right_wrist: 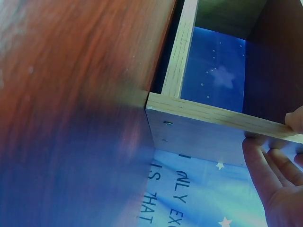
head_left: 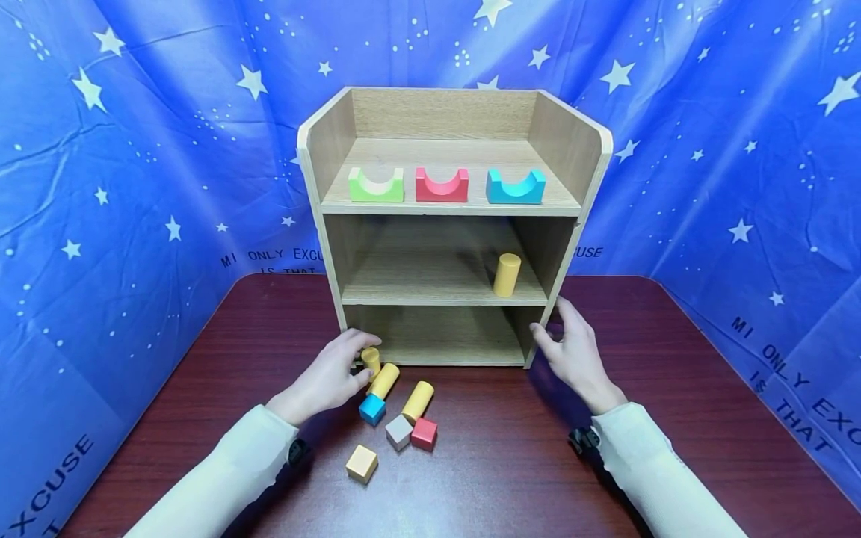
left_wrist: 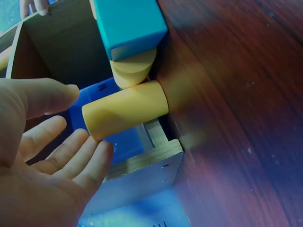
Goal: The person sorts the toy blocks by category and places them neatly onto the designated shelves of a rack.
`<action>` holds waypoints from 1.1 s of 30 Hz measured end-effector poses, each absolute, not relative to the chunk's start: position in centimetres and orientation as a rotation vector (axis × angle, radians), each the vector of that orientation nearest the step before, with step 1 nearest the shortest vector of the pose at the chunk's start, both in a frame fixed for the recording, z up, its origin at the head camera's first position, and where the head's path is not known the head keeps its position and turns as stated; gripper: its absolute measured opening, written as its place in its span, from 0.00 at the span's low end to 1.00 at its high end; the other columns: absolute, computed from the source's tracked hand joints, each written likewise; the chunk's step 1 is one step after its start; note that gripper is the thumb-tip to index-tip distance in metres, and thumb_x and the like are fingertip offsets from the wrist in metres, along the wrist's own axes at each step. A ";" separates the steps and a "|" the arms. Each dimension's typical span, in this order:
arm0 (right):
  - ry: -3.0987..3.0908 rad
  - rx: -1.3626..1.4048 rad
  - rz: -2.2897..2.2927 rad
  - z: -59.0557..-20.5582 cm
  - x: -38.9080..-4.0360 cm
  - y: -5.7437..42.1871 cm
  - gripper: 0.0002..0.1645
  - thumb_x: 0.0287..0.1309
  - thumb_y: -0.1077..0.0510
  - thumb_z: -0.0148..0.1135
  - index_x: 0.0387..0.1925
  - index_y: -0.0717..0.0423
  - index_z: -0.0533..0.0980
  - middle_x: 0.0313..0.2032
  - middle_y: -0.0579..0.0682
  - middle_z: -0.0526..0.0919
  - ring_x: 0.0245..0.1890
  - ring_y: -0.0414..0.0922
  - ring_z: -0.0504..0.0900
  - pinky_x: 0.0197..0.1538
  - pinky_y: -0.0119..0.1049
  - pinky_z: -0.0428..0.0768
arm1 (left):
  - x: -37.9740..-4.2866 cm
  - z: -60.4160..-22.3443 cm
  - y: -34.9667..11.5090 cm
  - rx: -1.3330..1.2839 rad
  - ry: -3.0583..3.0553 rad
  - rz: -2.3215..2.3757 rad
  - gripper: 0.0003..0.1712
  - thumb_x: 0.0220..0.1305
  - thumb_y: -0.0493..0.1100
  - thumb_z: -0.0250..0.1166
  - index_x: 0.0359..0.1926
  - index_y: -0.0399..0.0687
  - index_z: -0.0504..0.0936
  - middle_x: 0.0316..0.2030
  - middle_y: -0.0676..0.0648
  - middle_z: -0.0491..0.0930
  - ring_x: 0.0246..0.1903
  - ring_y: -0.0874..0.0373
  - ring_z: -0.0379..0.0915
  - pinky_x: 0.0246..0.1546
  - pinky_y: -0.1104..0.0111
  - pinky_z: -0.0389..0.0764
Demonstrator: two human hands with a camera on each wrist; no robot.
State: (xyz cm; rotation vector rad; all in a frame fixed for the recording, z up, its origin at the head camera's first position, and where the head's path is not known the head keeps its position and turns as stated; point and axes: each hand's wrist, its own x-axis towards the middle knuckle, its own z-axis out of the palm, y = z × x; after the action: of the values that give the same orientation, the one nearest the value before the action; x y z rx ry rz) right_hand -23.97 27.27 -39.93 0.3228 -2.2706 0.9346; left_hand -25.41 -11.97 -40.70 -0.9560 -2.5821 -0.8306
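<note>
In the head view, a yellow cylinder (head_left: 371,359) stands upright at the lower left front of the wooden shelf (head_left: 444,297). My left hand (head_left: 332,373) is around it with parted fingers. In the left wrist view, the fingertips (left_wrist: 105,150) are right at the top end of this cylinder (left_wrist: 128,109), while the thumb is apart from it. A lying yellow cylinder (head_left: 383,381) and a blue cube (head_left: 372,409) are close by. My right hand (head_left: 575,359) grips the shelf's right side panel (right_wrist: 213,116), thumb on the inner side and fingers outside.
Green (head_left: 377,187), red (head_left: 442,187) and blue arch blocks (head_left: 516,188) line the top shelf. One yellow cylinder (head_left: 507,275) stands on the middle shelf. Another yellow cylinder (head_left: 418,401), a grey cube (head_left: 399,433), a red cube (head_left: 424,434) and a tan cube (head_left: 362,464) lie in front.
</note>
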 end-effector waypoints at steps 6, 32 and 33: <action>-2.277 0.310 0.909 -39.9 -23.9 27.2 0.28 0.54 0.63 0.65 0.58 0.59 0.70 0.45 0.56 0.80 0.43 0.50 0.80 0.36 0.46 0.82 | -25.5 -41.0 -11.5 -0.917 -2.567 -0.710 0.25 0.49 0.32 0.70 0.51 0.40 0.78 0.45 0.46 0.77 0.43 0.54 0.75 0.45 0.60 0.78; -2.264 0.322 0.934 -39.8 -24.0 27.2 0.28 0.53 0.65 0.64 0.58 0.59 0.70 0.45 0.56 0.80 0.42 0.51 0.81 0.35 0.44 0.82 | -25.1 -41.3 -11.7 -0.824 -2.591 -0.763 0.20 0.48 0.30 0.68 0.46 0.39 0.80 0.38 0.47 0.77 0.35 0.54 0.73 0.38 0.60 0.77; -2.264 0.323 0.936 -39.8 -24.0 27.2 0.28 0.53 0.65 0.64 0.57 0.59 0.70 0.44 0.56 0.80 0.41 0.51 0.81 0.35 0.42 0.82 | -25.1 -41.3 -11.7 -0.819 -2.598 -0.763 0.20 0.48 0.30 0.68 0.46 0.40 0.80 0.39 0.47 0.77 0.36 0.54 0.73 0.38 0.60 0.77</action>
State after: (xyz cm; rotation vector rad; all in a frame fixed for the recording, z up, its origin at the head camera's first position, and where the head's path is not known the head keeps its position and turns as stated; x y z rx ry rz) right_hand -23.96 27.23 -39.85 0.3230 -2.2637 0.9360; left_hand -25.05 -11.75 -41.26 -0.8191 -2.5978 -0.7633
